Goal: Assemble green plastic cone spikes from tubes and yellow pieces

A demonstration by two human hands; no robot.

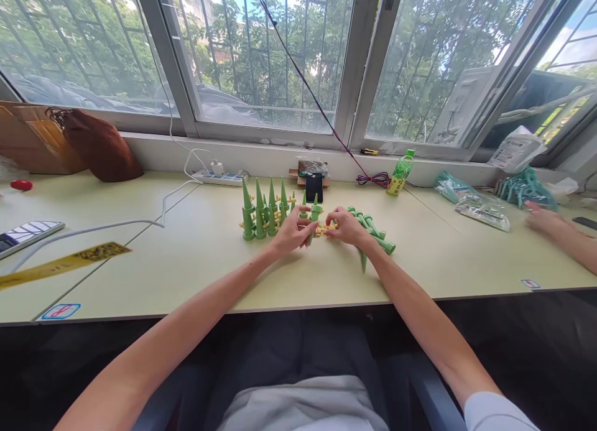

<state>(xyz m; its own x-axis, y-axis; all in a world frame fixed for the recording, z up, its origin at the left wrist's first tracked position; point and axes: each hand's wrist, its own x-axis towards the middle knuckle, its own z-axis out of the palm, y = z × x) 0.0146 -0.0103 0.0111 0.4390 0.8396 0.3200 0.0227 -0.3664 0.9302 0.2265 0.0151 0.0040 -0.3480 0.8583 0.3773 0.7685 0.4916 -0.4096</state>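
Note:
My left hand (295, 231) is closed around a green plastic spike (316, 211), which stands upright with its point up. Just to its right, my right hand (347, 226) has its fingers pinched together over a small heap of yellow plastic pieces (321, 231); what is between the fingertips is too small to make out. Left of my hands, several green spikes with yellow side pieces (260, 222) stand upright in rows. More loose green spikes (383, 244) lie on the table beside and partly behind my right hand.
Behind the spikes lie a black phone (314, 187) and a power strip (221, 178). A green-capped bottle (400, 175) stands by the sill. Plastic bags (482, 210) lie at right, near another person's hand (545, 222). A white cable (116, 226) and yellow strip (69, 263) cross the left.

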